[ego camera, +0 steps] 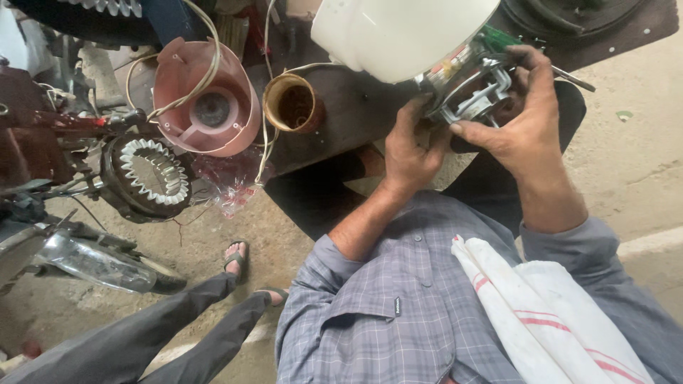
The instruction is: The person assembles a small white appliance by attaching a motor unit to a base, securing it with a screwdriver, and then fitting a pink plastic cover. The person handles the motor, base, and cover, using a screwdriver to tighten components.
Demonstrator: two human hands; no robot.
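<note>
Head cam looking straight down here. Both hands are up on a small electric motor assembly (473,89), the metal-framed kind with wires and a bit of green circuit board, sticking out of the bottom of a white plastic appliance housing (398,32) near the top of the frame. The left hand (411,146) comes up from below with its fingers curled around the lower left edge of the motor frame. The right hand (523,114) wraps over from the right side, fingers bent across the top of the metal bracket and thumb pressing on its lower edge, so both are gripping the motor.

Below that you get a grey plaid shirt (398,306) and a white cloth with red stripes (548,313) lying over the right shoulder.

Off to the left on the ground: a pink plastic housing (206,99) with a cord looped over it, a brass-coloured cylinder (293,103) just beside it, and a round motor stator (151,174) with pale teeth around its inner ring. Someone else's sandalled feet (238,259) and grey trouser legs show at the bottom left.
</note>
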